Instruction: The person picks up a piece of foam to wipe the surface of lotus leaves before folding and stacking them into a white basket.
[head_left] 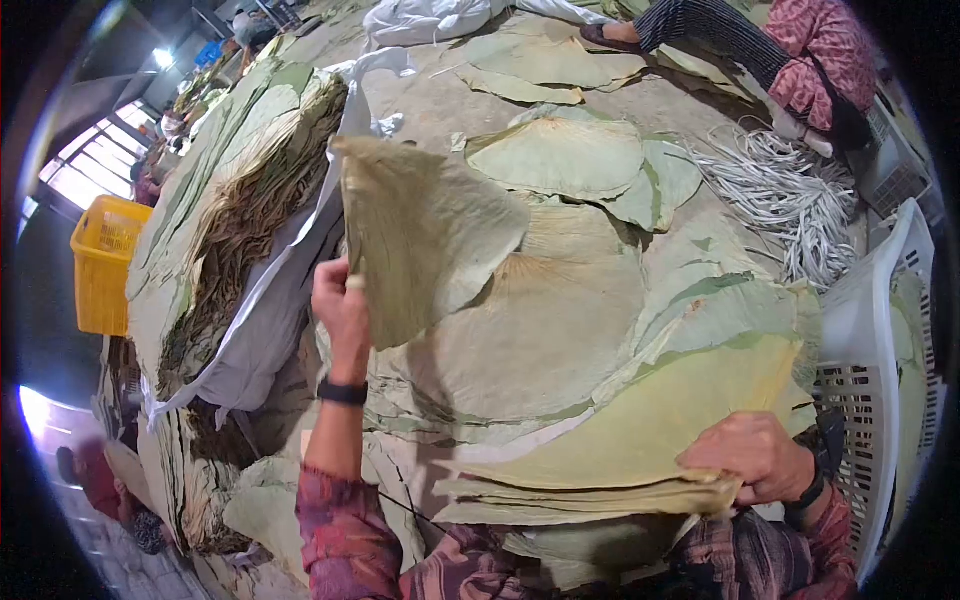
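Note:
My left hand (341, 308) is closed on the edge of a folded dried lotus leaf (430, 235), held up over a broad spread of other leaves. Lower right, my right hand (752, 455) grips the narrow end of a stack of folded lotus leaves (600, 480), their layered edges facing me. A wide yellow-green leaf (660, 405) lies along the top of that stack. Beneath both hands, large flat dried leaves (540, 340) overlap on the floor. The fingertips of my right hand are partly hidden.
On the left stands a tall pile of leaves (230, 150) beside white sheeting (265, 310), with a yellow crate (105, 265) beyond. A white plastic basket (860, 400) stands at right, near a bundle of white strips (790, 195). Another person (820, 50) sits at top right.

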